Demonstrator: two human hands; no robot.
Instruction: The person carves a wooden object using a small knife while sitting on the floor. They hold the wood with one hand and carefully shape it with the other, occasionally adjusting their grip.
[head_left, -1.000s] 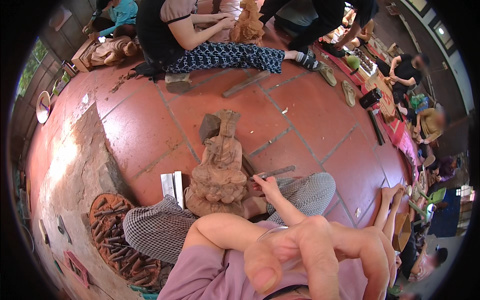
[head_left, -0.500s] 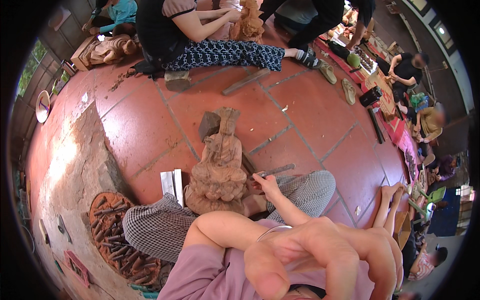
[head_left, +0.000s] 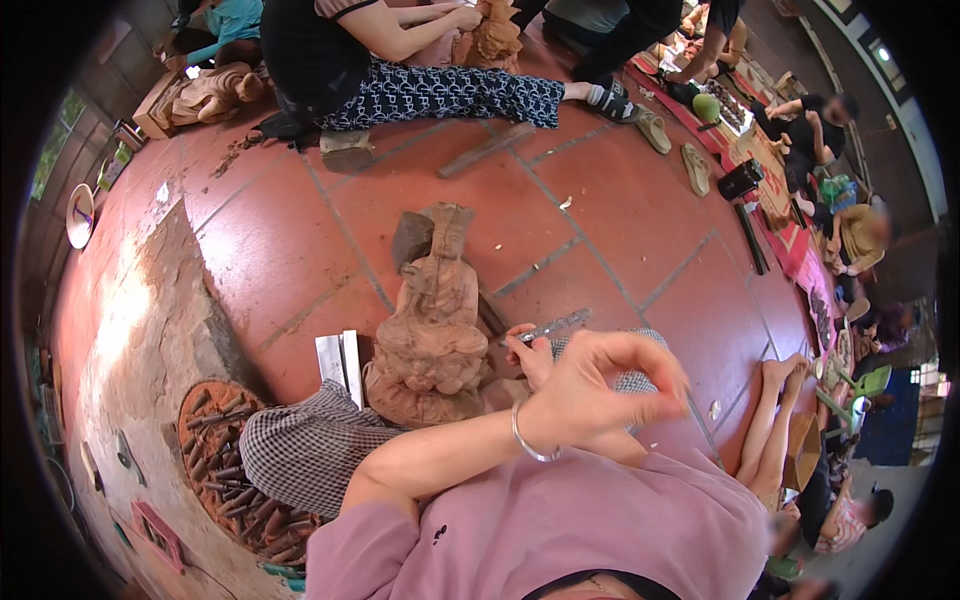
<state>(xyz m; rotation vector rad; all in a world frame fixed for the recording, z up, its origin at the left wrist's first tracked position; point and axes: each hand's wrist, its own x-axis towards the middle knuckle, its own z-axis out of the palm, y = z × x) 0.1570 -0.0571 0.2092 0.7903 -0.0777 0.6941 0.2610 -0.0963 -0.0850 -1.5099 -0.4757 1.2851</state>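
A carved wooden statue [head_left: 435,315], a seated figure on a bulging base, stands upright between my legs. Just right of it, the fingers of my right hand [head_left: 532,362] are closed on one end of a flat grey metal blade [head_left: 560,324], which points right and away from me. My left hand [head_left: 610,385], with a bangle at its wrist, hangs in front of my right forearm and partly covers it. Its fingers bend loosely round toward the thumb, and the hollow between them holds nothing.
A round tray of reddish sawdust [head_left: 190,405] with several dark carving tools lies left of my knee. Beside it stretches a stone slab [head_left: 150,330]. White strips [head_left: 340,365] lie by the statue. Across from me a person [head_left: 330,60] works on another carving [head_left: 488,35].
My left hand has moved down and away from close to the camera, toward my right hand. The blade has turned slightly and tilts up more, still in my right hand.
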